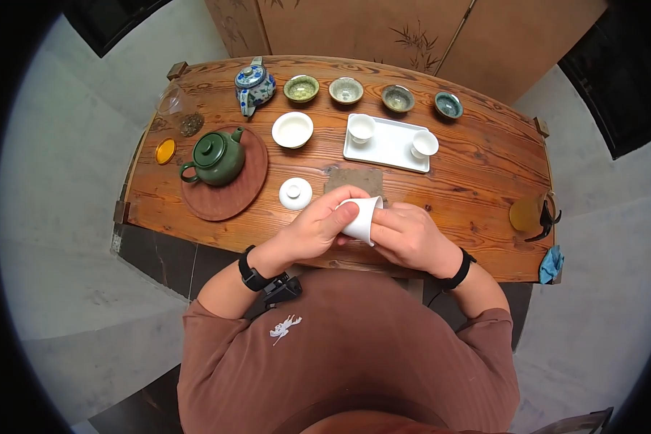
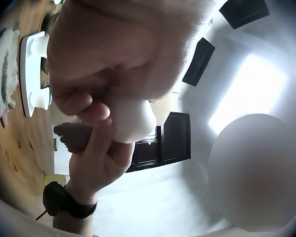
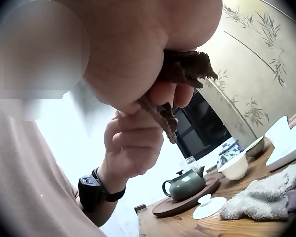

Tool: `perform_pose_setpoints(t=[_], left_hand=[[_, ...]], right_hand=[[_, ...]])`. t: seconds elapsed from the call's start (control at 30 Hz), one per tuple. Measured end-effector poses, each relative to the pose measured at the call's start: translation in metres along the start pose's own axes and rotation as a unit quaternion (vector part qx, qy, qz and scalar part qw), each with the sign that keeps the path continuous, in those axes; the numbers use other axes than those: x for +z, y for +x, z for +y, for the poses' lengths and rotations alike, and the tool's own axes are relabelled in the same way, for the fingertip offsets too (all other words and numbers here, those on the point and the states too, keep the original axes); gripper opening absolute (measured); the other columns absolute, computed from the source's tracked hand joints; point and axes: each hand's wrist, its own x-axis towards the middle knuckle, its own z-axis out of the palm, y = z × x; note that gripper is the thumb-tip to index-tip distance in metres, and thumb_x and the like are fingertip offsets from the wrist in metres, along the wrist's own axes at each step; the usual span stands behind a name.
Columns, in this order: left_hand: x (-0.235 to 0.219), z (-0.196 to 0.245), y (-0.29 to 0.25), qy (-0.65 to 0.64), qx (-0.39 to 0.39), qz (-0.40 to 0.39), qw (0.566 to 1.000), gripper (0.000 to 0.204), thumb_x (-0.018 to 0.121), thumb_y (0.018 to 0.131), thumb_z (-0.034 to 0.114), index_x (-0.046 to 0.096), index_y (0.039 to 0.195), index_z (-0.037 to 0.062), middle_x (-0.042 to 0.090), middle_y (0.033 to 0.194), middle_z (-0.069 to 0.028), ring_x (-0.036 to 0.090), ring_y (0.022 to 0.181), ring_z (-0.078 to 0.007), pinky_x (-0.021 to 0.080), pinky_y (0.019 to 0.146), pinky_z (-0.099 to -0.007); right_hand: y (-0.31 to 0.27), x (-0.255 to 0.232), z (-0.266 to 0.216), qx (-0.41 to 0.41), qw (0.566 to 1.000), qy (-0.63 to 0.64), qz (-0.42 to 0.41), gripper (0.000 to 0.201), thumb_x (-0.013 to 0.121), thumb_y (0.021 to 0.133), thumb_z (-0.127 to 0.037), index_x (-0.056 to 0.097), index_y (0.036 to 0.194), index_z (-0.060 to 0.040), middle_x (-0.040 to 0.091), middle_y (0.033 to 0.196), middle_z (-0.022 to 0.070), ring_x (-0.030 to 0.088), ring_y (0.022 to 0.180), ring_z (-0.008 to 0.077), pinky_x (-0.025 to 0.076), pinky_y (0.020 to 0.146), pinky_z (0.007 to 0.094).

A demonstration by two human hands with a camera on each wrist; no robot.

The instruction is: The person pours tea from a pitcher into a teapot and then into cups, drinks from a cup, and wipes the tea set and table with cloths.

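Close in front of the body, my left hand [image 1: 322, 224] grips a white cup [image 1: 363, 220] that is tilted on its side, its mouth toward the right. The fingers of my right hand [image 1: 412, 235] reach into that mouth. A dark brown cloth [image 3: 187, 66] with ragged edges is bunched in the right hand, and part of the cloth [image 2: 74, 137] sticks out past the fingers in the left wrist view. The cup's smooth rounded side [image 2: 133, 121] shows below the left hand there. On the table nearby lie a white knobbed lid [image 1: 296, 194] and a folded greyish towel [image 1: 353, 182].
A green teapot [image 1: 220, 158] stands on a round wooden tray [image 1: 252, 192] at left. Behind are a white bowl [image 1: 293, 130], a patterned teapot [image 1: 255, 85] and several glazed cups. A white tray [image 1: 394, 145] bears two white cups. A pitcher of yellow liquid [image 1: 529, 215] stands at right.
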Motion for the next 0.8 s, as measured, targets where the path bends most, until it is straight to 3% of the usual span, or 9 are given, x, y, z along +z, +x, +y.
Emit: perform_pose_setpoints(t=[0.13, 0.23, 0.37, 0.4, 0.47, 0.57, 0.6, 0.7, 0.8], left_hand=[[0.005, -0.013, 0.006, 0.203, 0.135, 0.076, 0.967, 0.050, 0.065, 0.106, 0.037, 0.050, 0.140, 0.0036, 0.061, 0.115, -0.0073, 0.060, 0.101, -0.0164, 0.050, 0.087, -0.0319], [0.007, -0.003, 0.001, 0.342, 0.135, 0.087, 0.926, 0.057, 0.072, 0.101, 0.029, 0.047, 0.145, 0.0019, 0.058, 0.130, -0.0117, 0.057, 0.121, -0.0215, 0.046, 0.105, -0.0365], [0.005, -0.003, 0.008, 0.454, 0.261, 0.077, 0.849, 0.058, 0.073, 0.100, 0.026, 0.046, 0.146, 0.0036, 0.060, 0.123, -0.0123, 0.060, 0.113, -0.0244, 0.049, 0.097, -0.0397], [0.005, -0.003, 0.010, 0.458, 0.297, 0.072, 0.835, 0.057, 0.073, 0.101, 0.027, 0.046, 0.145, 0.0045, 0.061, 0.119, -0.0121, 0.062, 0.108, -0.0250, 0.051, 0.093, -0.0406], [0.012, 0.000, 0.005, 0.345, 0.238, 0.053, 0.906, 0.056, 0.071, 0.102, 0.028, 0.045, 0.147, 0.0052, 0.060, 0.118, -0.0106, 0.062, 0.105, -0.0235, 0.052, 0.092, -0.0403], [0.007, 0.007, -0.004, 0.141, 0.091, 0.003, 0.986, 0.055, 0.067, 0.105, 0.031, 0.045, 0.148, 0.0062, 0.060, 0.118, -0.0090, 0.062, 0.104, -0.0218, 0.052, 0.091, -0.0399], [0.004, 0.008, -0.006, 0.063, 0.033, -0.018, 0.997, 0.054, 0.065, 0.106, 0.032, 0.045, 0.149, 0.0065, 0.060, 0.119, -0.0085, 0.061, 0.103, -0.0214, 0.052, 0.092, -0.0398], [0.002, 0.005, -0.001, 0.066, -0.026, 0.012, 0.997, 0.052, 0.063, 0.106, 0.033, 0.046, 0.149, 0.0073, 0.061, 0.120, -0.0099, 0.064, 0.104, -0.0228, 0.053, 0.093, -0.0392], [0.008, -0.003, 0.004, 0.307, 0.151, 0.060, 0.938, 0.052, 0.064, 0.106, 0.032, 0.046, 0.148, 0.0079, 0.062, 0.122, -0.0139, 0.066, 0.108, -0.0286, 0.053, 0.091, -0.0406]], right_hand=[[0.001, 0.001, -0.017, 0.197, 0.951, 0.237, 0.002, 0.022, 0.071, 0.098, -0.012, 0.069, 0.118, -0.0038, 0.066, 0.096, 0.0036, 0.065, 0.075, 0.0160, 0.050, 0.064, 0.0308], [-0.006, -0.003, -0.021, 0.395, 0.753, 0.525, -0.005, 0.028, 0.065, 0.106, -0.018, 0.067, 0.126, 0.0002, 0.066, 0.092, 0.0003, 0.064, 0.078, 0.0078, 0.050, 0.066, 0.0260], [-0.020, 0.001, -0.007, 0.372, 0.727, 0.577, 0.011, 0.029, 0.062, 0.107, -0.017, 0.066, 0.129, 0.0010, 0.067, 0.094, 0.0000, 0.064, 0.082, 0.0073, 0.052, 0.070, 0.0271], [-0.019, 0.000, -0.007, 0.333, 0.793, 0.511, 0.015, 0.028, 0.062, 0.106, -0.015, 0.067, 0.128, 0.0007, 0.068, 0.096, 0.0020, 0.065, 0.082, 0.0097, 0.052, 0.071, 0.0289], [-0.013, -0.003, -0.009, 0.241, 0.899, 0.365, 0.019, 0.026, 0.063, 0.104, -0.013, 0.067, 0.127, 0.0000, 0.069, 0.101, 0.0061, 0.067, 0.081, 0.0146, 0.053, 0.074, 0.0325], [-0.008, -0.009, -0.011, 0.182, 0.939, 0.288, -0.043, 0.026, 0.064, 0.101, -0.008, 0.068, 0.125, -0.0006, 0.068, 0.106, 0.0120, 0.068, 0.083, 0.0235, 0.054, 0.078, 0.0369], [-0.004, -0.008, -0.007, 0.096, 0.970, 0.220, -0.036, 0.025, 0.065, 0.099, -0.005, 0.067, 0.123, -0.0004, 0.067, 0.107, 0.0141, 0.067, 0.087, 0.0273, 0.054, 0.080, 0.0372], [-0.007, 0.000, -0.015, 0.203, 0.928, 0.308, -0.044, 0.027, 0.065, 0.099, -0.005, 0.068, 0.126, -0.0010, 0.067, 0.110, 0.0139, 0.067, 0.090, 0.0267, 0.054, 0.080, 0.0363], [-0.018, 0.005, -0.014, 0.307, 0.846, 0.435, -0.001, 0.031, 0.061, 0.105, -0.012, 0.065, 0.133, -0.0004, 0.067, 0.109, 0.0040, 0.063, 0.087, 0.0146, 0.052, 0.078, 0.0311]])
